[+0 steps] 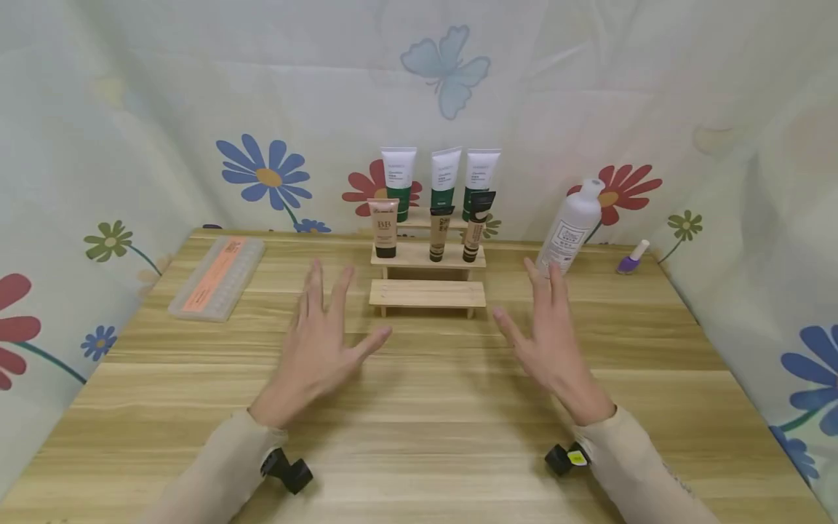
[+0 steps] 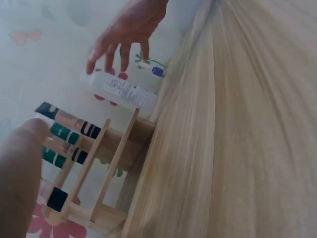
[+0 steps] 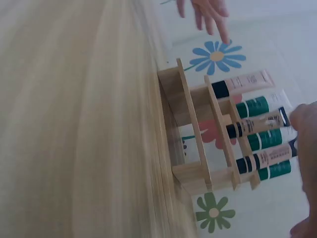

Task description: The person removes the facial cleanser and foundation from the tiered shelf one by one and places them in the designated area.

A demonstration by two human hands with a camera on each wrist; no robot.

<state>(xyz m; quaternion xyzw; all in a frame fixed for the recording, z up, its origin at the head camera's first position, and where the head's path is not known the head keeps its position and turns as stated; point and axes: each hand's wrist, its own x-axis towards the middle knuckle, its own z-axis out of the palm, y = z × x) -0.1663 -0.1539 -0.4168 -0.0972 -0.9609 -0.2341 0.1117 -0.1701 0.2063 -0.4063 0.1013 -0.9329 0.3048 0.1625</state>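
My left hand [image 1: 317, 346] hovers over the table with fingers spread, left of a wooden tiered stand [image 1: 428, 293]. On the other side my right hand [image 1: 550, 342] is held the same way, near a white bottle [image 1: 568, 229]. Neither hand holds anything. White-and-green tubes [image 1: 398, 178] stand on the top tier of the stand. The middle tier carries a pink BB cream tube [image 1: 384, 229] and two tan tubes with black caps [image 1: 438, 236]. Nothing stands on the lowest tier. In the left wrist view, the right hand [image 2: 130, 32] appears above the bottle [image 2: 124, 91].
A clear plastic case [image 1: 219, 279] with an orange label lies at the table's left. Toward the back right stands a purple nail polish bottle [image 1: 631, 258] with a white cap. A flowered cloth [image 1: 314, 87] hangs behind and at both sides of the wooden table [image 1: 419, 429].
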